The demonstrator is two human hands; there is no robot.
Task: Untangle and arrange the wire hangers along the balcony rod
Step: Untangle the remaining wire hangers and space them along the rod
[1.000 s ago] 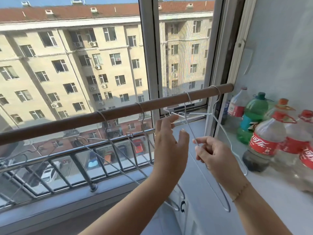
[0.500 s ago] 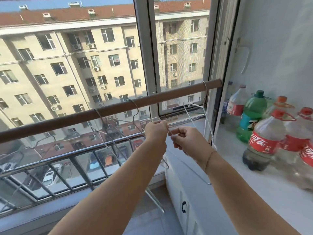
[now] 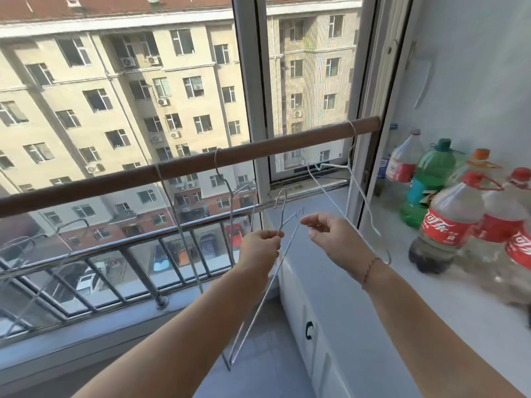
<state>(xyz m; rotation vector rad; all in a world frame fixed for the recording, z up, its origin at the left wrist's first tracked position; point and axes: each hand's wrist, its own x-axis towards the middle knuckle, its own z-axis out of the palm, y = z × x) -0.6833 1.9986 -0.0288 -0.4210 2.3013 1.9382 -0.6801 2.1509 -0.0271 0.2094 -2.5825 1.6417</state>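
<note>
A brown wooden rod runs across the window from lower left to upper right. My left hand pinches the neck of a silver wire hanger; its hook is below the rod and off it, and its body slants down to the floor side. Just right of that hanger's shoulder is my right hand, with finger and thumb apart. A white hanger hangs at the rod's right end. Two more hangers hook over the rod's middle. More hangers show dimly at far left.
A steel railing runs below the rod outside the glass. Several plastic bottles stand on the white counter at right. A window frame post rises behind the rod. A white cabinet front sits under the counter.
My hands were pinched together on a hanger close under the rod; they have now dropped and drawn apart. The left keeps the silver hanger, which is free of the rod, and the right has let go.
</note>
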